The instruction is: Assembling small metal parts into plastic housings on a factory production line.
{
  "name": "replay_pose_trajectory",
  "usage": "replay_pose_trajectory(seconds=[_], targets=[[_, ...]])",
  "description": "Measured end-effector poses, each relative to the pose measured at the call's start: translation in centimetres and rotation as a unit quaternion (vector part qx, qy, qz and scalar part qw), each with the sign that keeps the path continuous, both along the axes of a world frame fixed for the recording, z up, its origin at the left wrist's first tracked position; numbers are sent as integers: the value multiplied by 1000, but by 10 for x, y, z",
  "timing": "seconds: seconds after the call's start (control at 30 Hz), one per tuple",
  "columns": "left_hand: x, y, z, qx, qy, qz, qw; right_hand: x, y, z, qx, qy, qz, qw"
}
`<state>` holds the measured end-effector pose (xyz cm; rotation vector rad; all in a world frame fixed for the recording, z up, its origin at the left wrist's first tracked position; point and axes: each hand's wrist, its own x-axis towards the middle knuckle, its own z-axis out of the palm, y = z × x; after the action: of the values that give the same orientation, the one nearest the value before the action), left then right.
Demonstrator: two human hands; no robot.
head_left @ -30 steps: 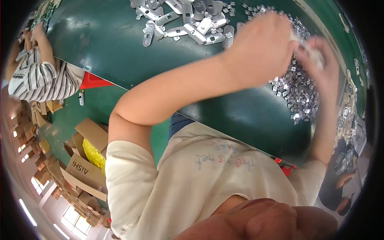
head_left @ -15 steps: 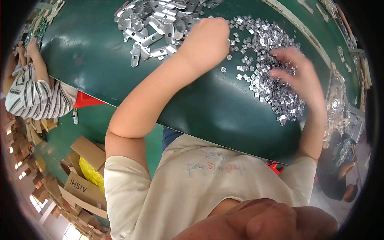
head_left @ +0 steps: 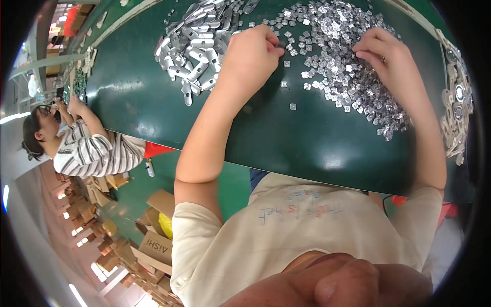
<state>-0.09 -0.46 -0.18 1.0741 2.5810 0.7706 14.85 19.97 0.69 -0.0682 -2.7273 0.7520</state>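
On the dark green table (head_left: 307, 138) lies a heap of oblong silver metal plates (head_left: 199, 46) with holes in them. My left hand (head_left: 250, 59) is beside that heap, on its right side, fingers curled and thumb drawn toward them. What it holds, if anything, is hidden. To the right spreads a broad heap of small square metal pieces (head_left: 337, 66). My right hand (head_left: 391, 59) hovers over or touches this heap, thumb and fingertips pinched together. Whatever sits between those tips is too small to make out. A few loose square pieces (head_left: 293, 106) lie between the hands.
Another person in a striped shirt (head_left: 92, 153) works at the table's far left. An open cardboard box (head_left: 156, 245) with something yellow inside stands on the green floor below. Pale round parts (head_left: 459, 94) line the right edge.
The head view has shifted, bringing more of the left side in. My right hand's spread fingers have come together over the small pieces. My left hand stays closed, its thumb now showing.
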Motion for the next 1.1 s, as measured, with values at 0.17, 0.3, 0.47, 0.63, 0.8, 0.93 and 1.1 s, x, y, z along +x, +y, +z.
replay_pose_trajectory(seconds=[0.17, 0.3, 0.47, 0.63, 0.8, 0.93, 1.1], targets=[[5, 4, 10, 309, -292, 12, 905, -3, -2, 12, -168, -44, -35, 984], [31, 7, 14, 374, -427, -2, 823, 0, -11, 19, -462, -119, -14, 879], [48, 7, 18, 377, -392, -19, 839, 5, -25, 31, -511, -110, -11, 853], [56, 9, 18, 390, -391, -38, 833, 8, -26, 34, -504, -88, -2, 859], [64, 11, 24, 409, -396, -59, 820, 16, -39, 44, -324, 47, 19, 945], [63, 15, 40, 385, -417, -73, 820, 20, -33, 54, 42, 161, 106, 980], [62, 10, 45, 364, -426, -89, 823, 19, -28, 47, 172, 241, 194, 935]])
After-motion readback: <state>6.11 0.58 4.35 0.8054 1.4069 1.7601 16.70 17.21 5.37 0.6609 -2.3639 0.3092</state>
